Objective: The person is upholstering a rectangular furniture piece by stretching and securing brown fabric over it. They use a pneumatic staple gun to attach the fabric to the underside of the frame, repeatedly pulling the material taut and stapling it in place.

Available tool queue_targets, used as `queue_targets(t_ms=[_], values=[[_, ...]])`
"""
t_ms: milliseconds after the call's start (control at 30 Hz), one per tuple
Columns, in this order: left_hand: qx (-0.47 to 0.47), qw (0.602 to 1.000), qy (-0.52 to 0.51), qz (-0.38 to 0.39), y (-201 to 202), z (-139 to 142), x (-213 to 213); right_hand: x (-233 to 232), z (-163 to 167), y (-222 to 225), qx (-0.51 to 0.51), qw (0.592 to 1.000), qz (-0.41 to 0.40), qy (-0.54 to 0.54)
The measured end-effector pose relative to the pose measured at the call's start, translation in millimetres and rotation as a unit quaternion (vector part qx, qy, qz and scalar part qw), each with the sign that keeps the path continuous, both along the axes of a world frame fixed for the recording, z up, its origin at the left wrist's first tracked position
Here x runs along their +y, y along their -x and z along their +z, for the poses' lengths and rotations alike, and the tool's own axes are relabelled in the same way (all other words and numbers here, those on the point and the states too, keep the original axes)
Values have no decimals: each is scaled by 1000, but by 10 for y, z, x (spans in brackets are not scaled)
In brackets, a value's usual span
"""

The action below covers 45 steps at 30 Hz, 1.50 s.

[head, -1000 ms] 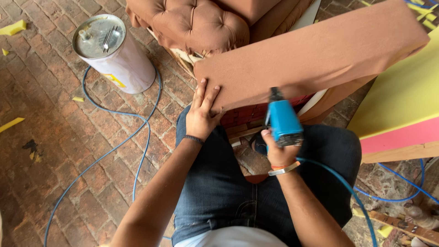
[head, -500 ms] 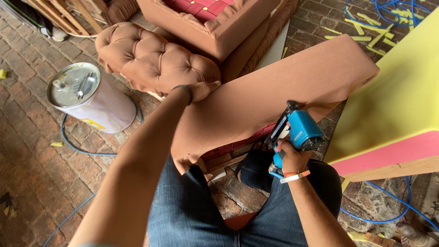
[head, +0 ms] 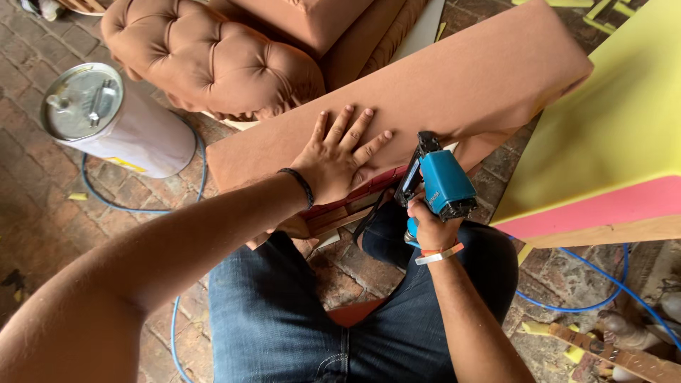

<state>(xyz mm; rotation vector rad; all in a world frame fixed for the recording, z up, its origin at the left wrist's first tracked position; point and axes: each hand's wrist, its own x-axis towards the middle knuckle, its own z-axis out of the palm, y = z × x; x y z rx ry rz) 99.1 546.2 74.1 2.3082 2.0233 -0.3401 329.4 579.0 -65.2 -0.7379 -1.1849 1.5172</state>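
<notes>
A long panel wrapped in brown fabric [head: 461,78] lies across my knees, slanting up to the right. My left hand [head: 340,152] presses flat on it, fingers spread, a black band on the wrist. My right hand [head: 429,227] grips the handle of a blue pneumatic staple gun [head: 443,184]. The gun's black nose points at the panel's near edge, just right of my left hand. Red fabric and a wooden frame edge [head: 355,202] show under the panel.
A tufted brown cushion piece [head: 213,64] sits behind the panel. A white metal can [head: 113,120] stands on the brick floor at left. A blue air hose [head: 589,287] loops over the floor. A yellow and pink foam block [head: 610,142] is at right.
My left hand has come back from the panel's far left end and now lies flat in its middle. The panel sits lower and flatter. The staple gun stays at the near edge.
</notes>
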Motion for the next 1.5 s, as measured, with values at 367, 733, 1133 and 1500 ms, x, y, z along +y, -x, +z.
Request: queue_targets(t_ms=[367, 733, 1133, 1500], values=[[33, 999, 32, 26, -99, 260, 2, -221, 52, 1, -113, 993, 39, -13], [16, 996, 15, 84, 117, 257, -458, -434, 11, 154, -240, 943, 35, -228], [74, 979, -78, 171, 353, -23, -1052, -701, 205, 377, -271, 885, 69, -372], [77, 972, -184, 126, 471, -498, -978, -807, 1368, 127, -279, 833, -102, -467]])
